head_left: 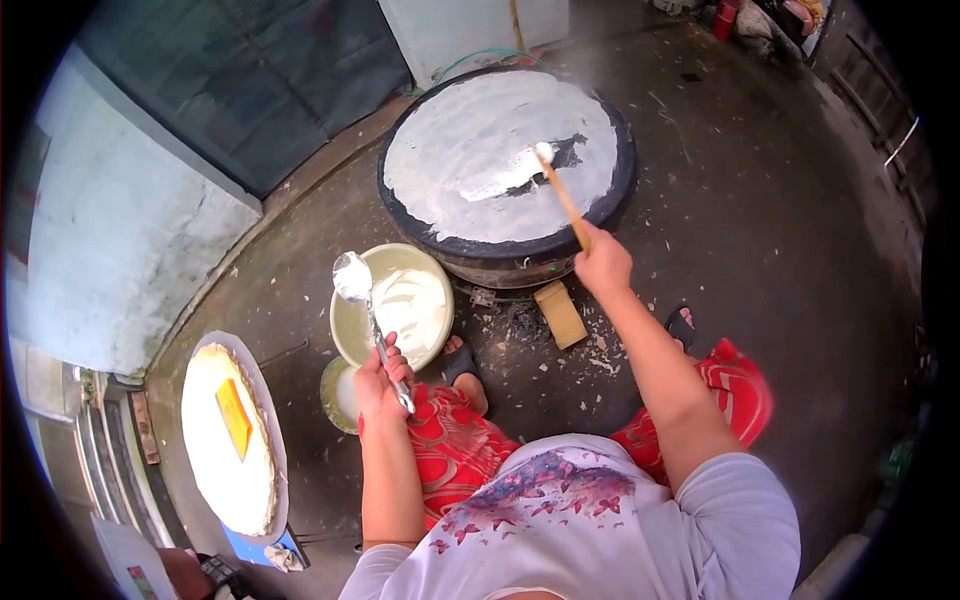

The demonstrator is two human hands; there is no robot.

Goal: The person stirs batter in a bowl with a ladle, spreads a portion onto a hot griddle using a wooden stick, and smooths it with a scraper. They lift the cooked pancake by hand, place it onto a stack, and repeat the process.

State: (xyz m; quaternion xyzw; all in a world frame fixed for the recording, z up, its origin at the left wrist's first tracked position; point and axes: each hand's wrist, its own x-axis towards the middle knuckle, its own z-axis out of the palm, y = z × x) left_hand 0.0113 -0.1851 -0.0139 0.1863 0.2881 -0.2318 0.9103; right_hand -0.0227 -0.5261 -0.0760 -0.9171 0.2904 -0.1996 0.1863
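My right hand [603, 262] is closed around a wooden stick [563, 195], whose far end, coated in white batter, touches the round black griddle [628, 165]. A thin white batter layer [450, 130] covers most of the griddle, with dark bare patches near the stick's tip. In my left hand [384, 378] is a metal ladle [374, 315], its batter-smeared bowl raised over the left rim of a pale green basin [345, 318]. White batter [410, 305] lies inside that basin.
A smaller bowl [340, 395] stands beside the basin. At the left, a stack of round flatbreads [205, 430] carries an orange scraper [234, 418]. A yellow block [561, 314] lies before the griddle among scattered flakes. A wall and dark door [250, 80] stand behind.
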